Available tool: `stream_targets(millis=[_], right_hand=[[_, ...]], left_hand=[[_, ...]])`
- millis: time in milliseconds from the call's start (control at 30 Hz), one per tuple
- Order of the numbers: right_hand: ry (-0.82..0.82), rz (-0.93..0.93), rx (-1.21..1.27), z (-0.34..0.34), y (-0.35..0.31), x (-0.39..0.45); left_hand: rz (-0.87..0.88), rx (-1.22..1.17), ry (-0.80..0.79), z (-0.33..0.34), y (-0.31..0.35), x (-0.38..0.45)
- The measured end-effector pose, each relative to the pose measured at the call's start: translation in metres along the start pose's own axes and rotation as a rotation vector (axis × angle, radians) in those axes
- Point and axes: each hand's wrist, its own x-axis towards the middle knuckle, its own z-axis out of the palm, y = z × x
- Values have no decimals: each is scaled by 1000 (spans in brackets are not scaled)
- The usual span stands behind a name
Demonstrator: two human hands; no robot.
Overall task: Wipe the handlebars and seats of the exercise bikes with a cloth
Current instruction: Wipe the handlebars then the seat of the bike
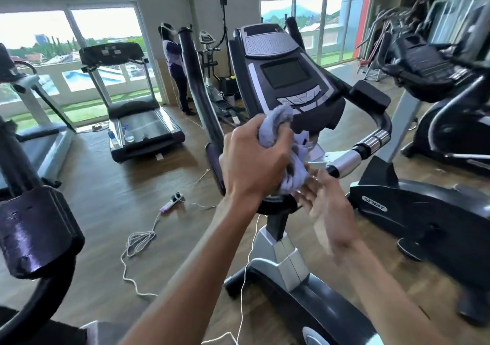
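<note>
We see a soft, crumpled lavender cloth [275, 124] against the exercise bike's glossy black plastic console [286, 79]; its handlebar [371, 140] shows polished metal grip sections (bright and smooth), the floor [106, 191] looks like matt brown wood, and the near pad [37, 228] is scuffed, shiny black

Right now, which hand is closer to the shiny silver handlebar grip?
The right hand. It sits just below and beside the silver grip, fingers blurred. The left hand is further left, gripping the cloth.

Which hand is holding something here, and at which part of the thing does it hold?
The left hand grips the cloth, bunched at its upper part. The right hand is blurred, fingers extended by the cloth's lower end; it seems to grip nothing.
</note>
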Motion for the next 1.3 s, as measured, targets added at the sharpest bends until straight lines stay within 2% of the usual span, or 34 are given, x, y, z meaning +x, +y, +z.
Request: stream_targets(millis=[33,100,233,333,467,500,600,700,767,833,933,1033,1100,1200,1300], right_hand=[[-7,55,162,-2,-6,-9],[17,129,330,1,-16,-25],[250,121,410,-12,-14,-53],[381,79,430,-26,-7,-73],[564,-43,443,-49,-2,-99],[579,-61,426,-54,-1,-107],[624,-112,395,-69,3,-133],[627,-140,464,-83,5,-155],[703,-40,335,-94,4,-167],[828,-21,251,-101,-6,-177],[888,0,307,-118,-7,-198],[1074,16,283,-138,1,-219],[1095,37,243,-148,4,-231],[1074,132,198,-161,1,-252],[1064,151,134,-174,0,-267]], left_hand=[[-26,-99,-45,11,6,-9],[-96,-288,-125,26,12,-25],[-354,-671,-345,60,4,-48],[-438,-777,-604,82,-1,-74],[-330,-733,-1040,114,-5,-114],[-355,-688,-1143,118,-3,-125],[-519,-588,-1333,118,5,-149],[-456,-557,-1532,128,11,-157],[-433,-560,-1622,139,14,-155],[-486,-598,-1666,150,11,-158],[-478,-604,-1686,163,5,-176],[-607,-653,-1807,171,6,-204],[-663,-681,-1819,174,9,-219],[-669,-668,-1716,180,14,-239],[-565,-601,-1613,187,20,-256]])
